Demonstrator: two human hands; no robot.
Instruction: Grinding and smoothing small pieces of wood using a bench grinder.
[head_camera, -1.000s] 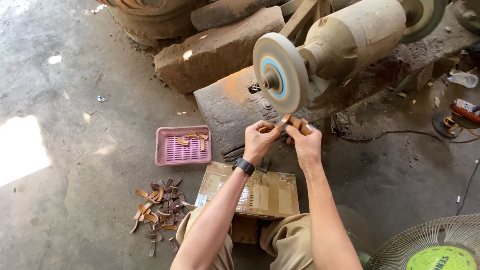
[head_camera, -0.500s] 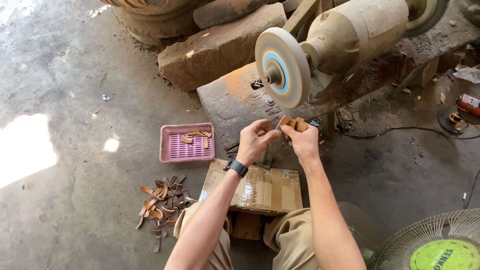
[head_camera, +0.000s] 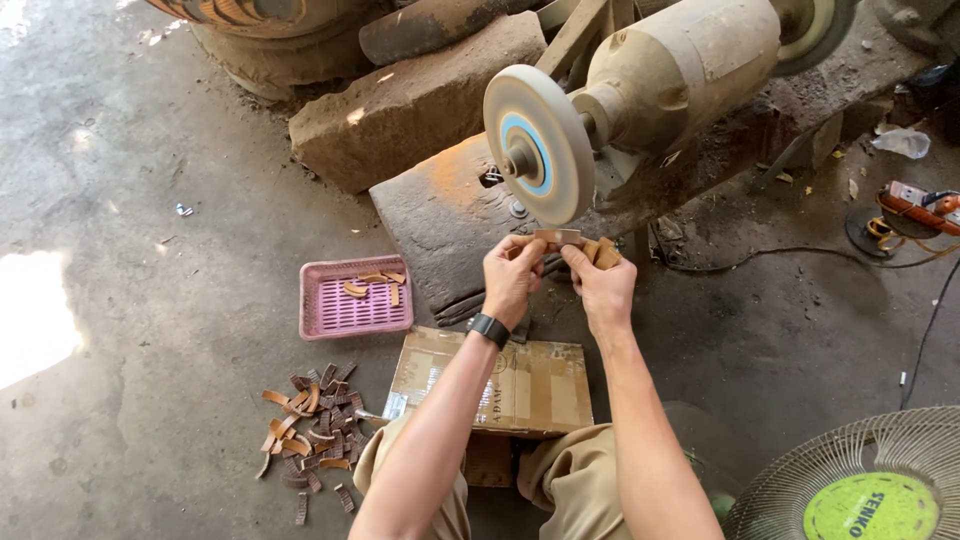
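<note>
I see my left hand (head_camera: 512, 275) and right hand (head_camera: 600, 283) pinching a small wooden piece (head_camera: 558, 237) between their fingertips, just under the grinding wheel (head_camera: 537, 145); spare pieces are tucked in my right palm.

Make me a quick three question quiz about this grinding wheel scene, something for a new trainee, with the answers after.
1. True or false: both hands hold the small flat piece just under the grinding wheel.
2. Where do the few finished-looking brown pieces lie? A) in the pink tray B) on the cardboard box C) on the fan
3. Fill in: the big loose heap of brown pieces lies on the ___, left of the box.

Key: 1 true; 2 A; 3 floor.
</note>
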